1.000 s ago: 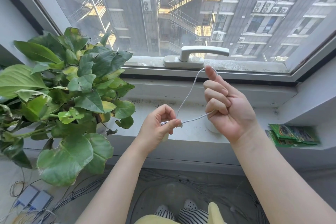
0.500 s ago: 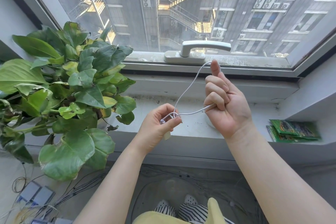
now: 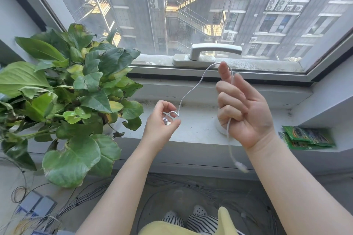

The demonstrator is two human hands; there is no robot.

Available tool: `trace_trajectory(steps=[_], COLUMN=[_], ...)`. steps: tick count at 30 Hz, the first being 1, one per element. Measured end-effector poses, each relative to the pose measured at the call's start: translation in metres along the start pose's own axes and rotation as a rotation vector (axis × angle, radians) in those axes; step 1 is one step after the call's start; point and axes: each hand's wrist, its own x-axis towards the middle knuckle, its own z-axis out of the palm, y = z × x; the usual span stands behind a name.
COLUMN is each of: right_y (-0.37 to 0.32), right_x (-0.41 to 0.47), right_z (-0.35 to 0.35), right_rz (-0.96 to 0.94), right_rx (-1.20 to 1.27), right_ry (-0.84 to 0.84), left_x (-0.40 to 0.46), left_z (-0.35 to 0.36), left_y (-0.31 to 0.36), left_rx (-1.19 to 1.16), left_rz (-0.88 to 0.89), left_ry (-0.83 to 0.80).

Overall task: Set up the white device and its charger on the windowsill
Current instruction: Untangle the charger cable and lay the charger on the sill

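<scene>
Head view: left hand point(image 3: 162, 120) and right hand point(image 3: 242, 108) grasp white cable point(image 3: 188, 91) above windowsill point(image 3: 198, 128) edge.

The right hand point(image 3: 246, 108) is opening, letting the thin white charging cable's point(image 3: 193, 87) far end drop below the windowsill point(image 3: 193, 129).

no legible text (green packets point(image 3: 309, 137) blurred)

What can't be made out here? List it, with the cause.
- White device, head view: mostly hidden behind the right hand.
- Dangling plug of the white cable: motion-blurred, type unreadable.
- Connector in the left hand: too small.
- Green packets: print illegible.
</scene>
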Motion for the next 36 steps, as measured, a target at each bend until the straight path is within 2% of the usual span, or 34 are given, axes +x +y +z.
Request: trace_trajectory(steps=[3,6,12,16,18,20,25,28,36], right_y=[-0.006,-0.003,0.025,0.026,0.025,0.026,0.028,0.028,0.025], right_x=[-0.003,-0.008,-0.004,0.0,0.003,0.008,0.013,0.012,0.01], right_z=[-0.006,-0.012,-0.02,-0.005,0.001,0.005,0.008,0.006,0.003], right_rz=[-0.038,-0.094,-0.209,-0.367,-0.417,-0.448,-0.42,-0.356,-0.277], right_rx=[-0.215,-0.398,-1.052,-1.265,-1.29,-1.213,-1.031,-1.003,-1.056], right_ry=[0.018,0.091,0.343,0.377,0.393,0.394,0.366,0.417,0.529], left_x=[-0.001,-0.002,-0.003,-0.009,-0.014,-0.018,-0.019,-0.013,-0.008], left_z=[-0.004,-0.003,0.005,0.006,0.007,0.01,0.017,0.017,0.022], left_y=[0.006,0.008,0.015,0.02,0.02,0.022,0.028,0.023,0.021], left_rx=[-0.061,0.026,0.204,0.218,0.202,0.255,0.385,0.478,0.435], left_rz=[0.043,0.189,0.5,0.524,0.527,0.511,0.496,0.496,0.601], left_ry=[-0.021,0.014,0.054,-0.01,-0.093,-0.138,-0.067,-0.006,-0.049])
